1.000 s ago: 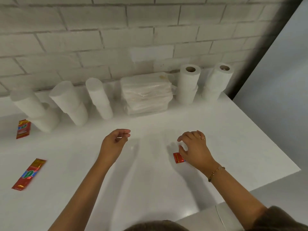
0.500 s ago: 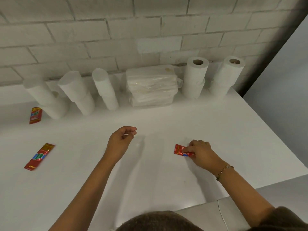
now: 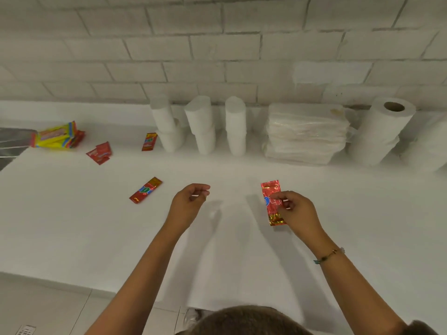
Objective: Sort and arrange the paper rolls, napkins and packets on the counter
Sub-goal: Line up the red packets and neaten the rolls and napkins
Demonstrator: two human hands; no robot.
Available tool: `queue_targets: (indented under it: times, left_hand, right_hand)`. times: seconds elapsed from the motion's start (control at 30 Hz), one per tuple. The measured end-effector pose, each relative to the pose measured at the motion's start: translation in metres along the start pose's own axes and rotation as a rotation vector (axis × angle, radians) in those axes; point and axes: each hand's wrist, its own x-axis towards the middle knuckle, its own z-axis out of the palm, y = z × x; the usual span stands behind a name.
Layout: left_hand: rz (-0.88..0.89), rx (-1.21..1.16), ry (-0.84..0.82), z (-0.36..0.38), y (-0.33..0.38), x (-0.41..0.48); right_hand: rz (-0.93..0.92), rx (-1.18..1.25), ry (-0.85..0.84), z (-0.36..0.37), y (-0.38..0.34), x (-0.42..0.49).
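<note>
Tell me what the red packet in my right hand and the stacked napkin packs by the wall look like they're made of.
Red packet: likely metallised foil or plastic film, glossy, with gold glints at its ends. Napkin packs: soft white paper inside thin clear plastic wrap, judging by the wrinkled sheen. The right hand pinches the packet.

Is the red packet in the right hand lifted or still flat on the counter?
Lifted, it seems: the right hand pinches the red packet and a shadow falls on the counter beside it.

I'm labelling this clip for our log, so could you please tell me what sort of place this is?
Probably a kitchen or pantry counter: a white counter against a pale brick wall, stocked with paper rolls, wrapped napkins and sauce-like packets, with what looks like a metal sink edge at far left.
</note>
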Motion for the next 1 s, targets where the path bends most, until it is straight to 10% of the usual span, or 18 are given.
queue_targets:
  times: [0.33, 0.67, 1.0]
  left_hand:
    - [-0.078, 0.176, 0.177, -0.107, -0.076, 0.036]
    - [0.009, 0.554, -0.013, -0.159, -0.149, 0.105]
    - [-0.006, 0.263, -0.091, -0.174, -0.161, 0.119]
  right_hand:
    - [-0.017, 0.105, -0.070, 0.109, -0.065, 0.015]
    - [0.072, 0.062, 0.060, 0.223, -0.104, 0.001]
    - [0.108, -0.007, 0.137, 0.238, -0.112, 0.002]
